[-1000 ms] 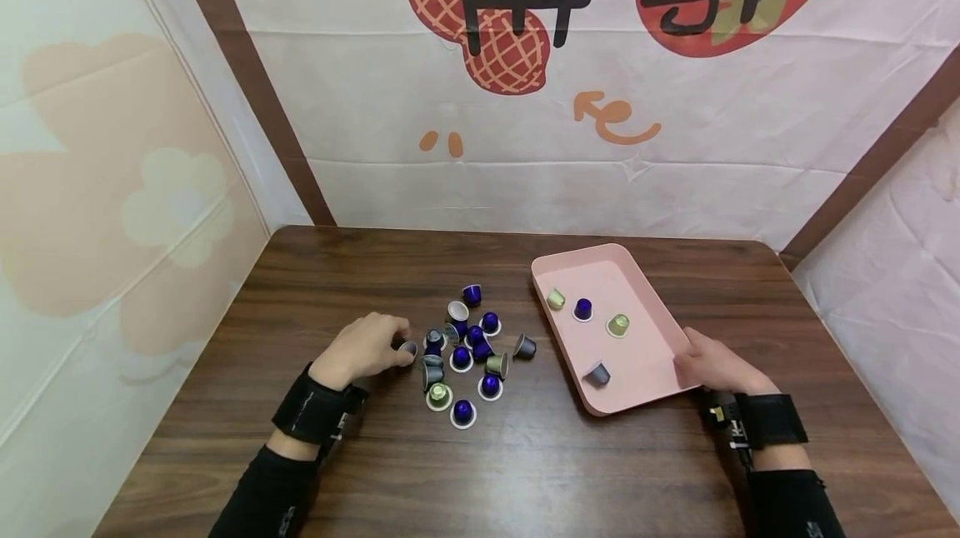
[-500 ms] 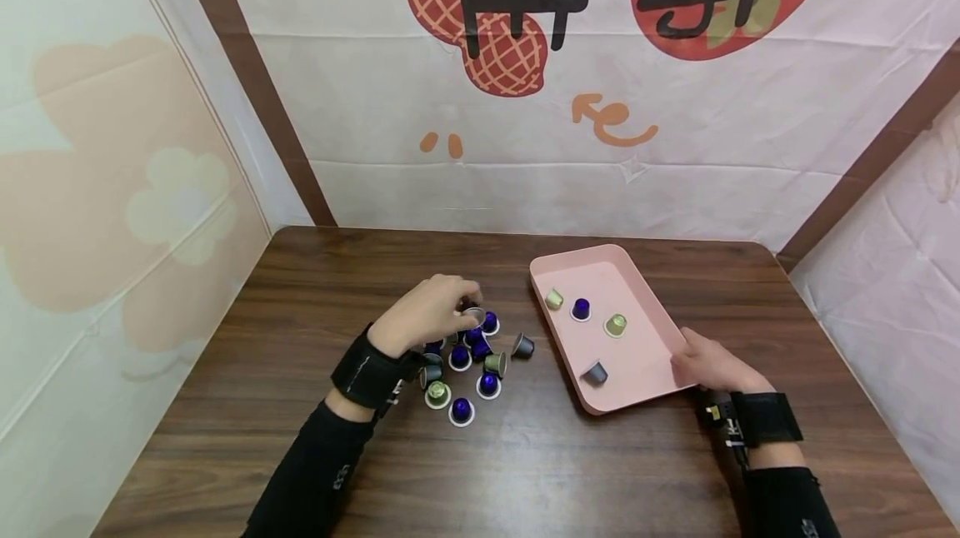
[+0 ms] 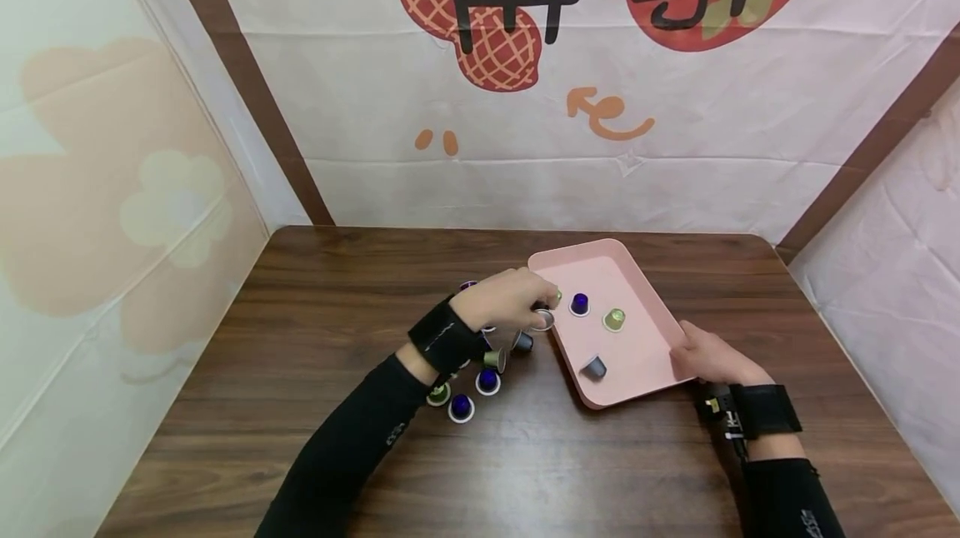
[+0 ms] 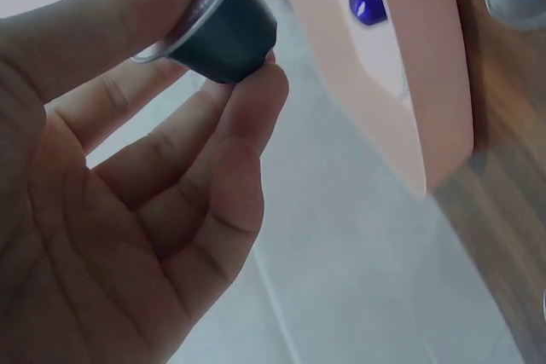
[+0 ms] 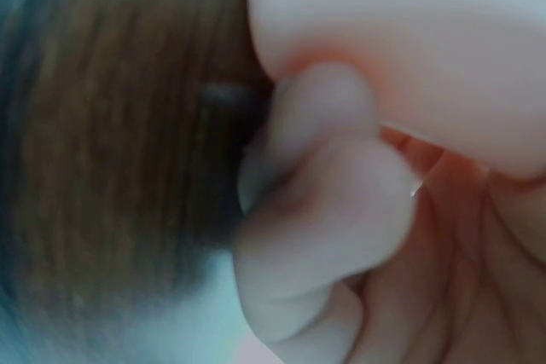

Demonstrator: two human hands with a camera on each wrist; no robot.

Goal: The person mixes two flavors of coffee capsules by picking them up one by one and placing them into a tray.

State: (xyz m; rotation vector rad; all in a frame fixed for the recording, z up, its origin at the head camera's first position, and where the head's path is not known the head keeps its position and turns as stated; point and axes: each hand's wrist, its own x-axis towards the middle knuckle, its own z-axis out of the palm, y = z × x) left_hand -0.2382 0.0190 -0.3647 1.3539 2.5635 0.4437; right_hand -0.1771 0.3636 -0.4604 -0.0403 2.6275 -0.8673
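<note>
My left hand [image 3: 504, 299] pinches a dark teal-grey coffee capsule [image 4: 229, 30] between thumb and fingers, its silvery rim toward the thumb. In the head view that hand is at the left rim of a pink tray [image 3: 630, 384]. My right hand [image 3: 716, 355] grips the tray's right edge, thumb over the rim and curled fingers at the outer side in the right wrist view. Inside the tray are a blue capsule [image 3: 580, 303], a green capsule [image 3: 614, 319] and a grey capsule [image 3: 595, 367]. Another green one is mostly hidden behind my left fingers.
Left of the tray lies a loose group of capsules, among them a blue capsule [image 3: 461, 407], a green capsule [image 3: 495, 359] and a grey capsule [image 3: 522, 342]. My left forearm covers several. A printed cloth [image 3: 360, 105] hangs behind the wooden table [image 3: 585, 480].
My left hand picked up a capsule left of the group and carried it rightward over the others to the tray's left rim. My right hand stays on the tray.
</note>
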